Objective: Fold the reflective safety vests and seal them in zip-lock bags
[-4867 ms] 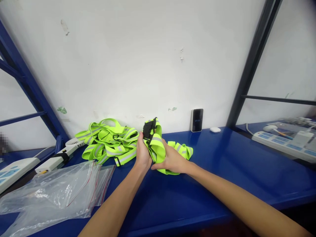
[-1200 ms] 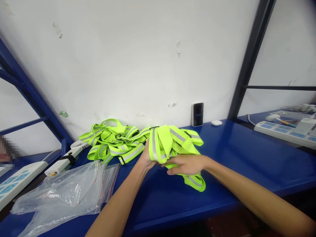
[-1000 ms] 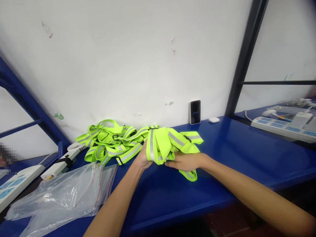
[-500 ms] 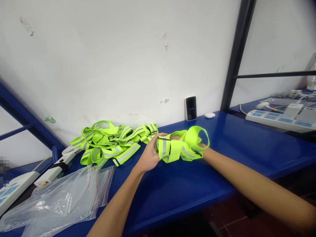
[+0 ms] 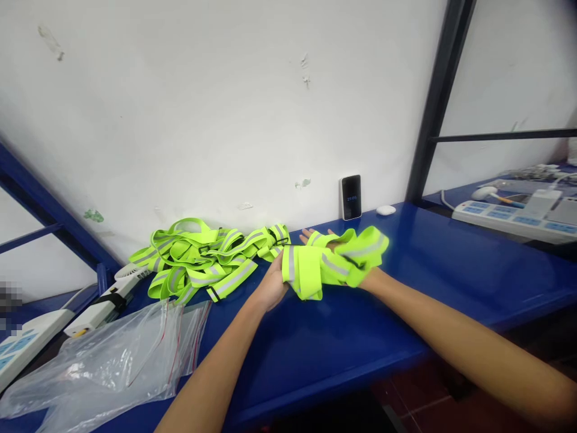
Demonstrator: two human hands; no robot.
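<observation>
Left hand [image 5: 271,286] grips a reflective strap [image 5: 310,272], right hand [image 5: 332,245] fingers-spread amid its loops — gathered only partly, apparently — with strap pile [image 5: 198,258] alongside tangled, plastic bags [image 5: 108,367] flat.

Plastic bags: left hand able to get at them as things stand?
Probably yes, once freed: the left hand is holding the strap bundle, but the plastic bags lie to its left, with nothing seen on top.
</observation>
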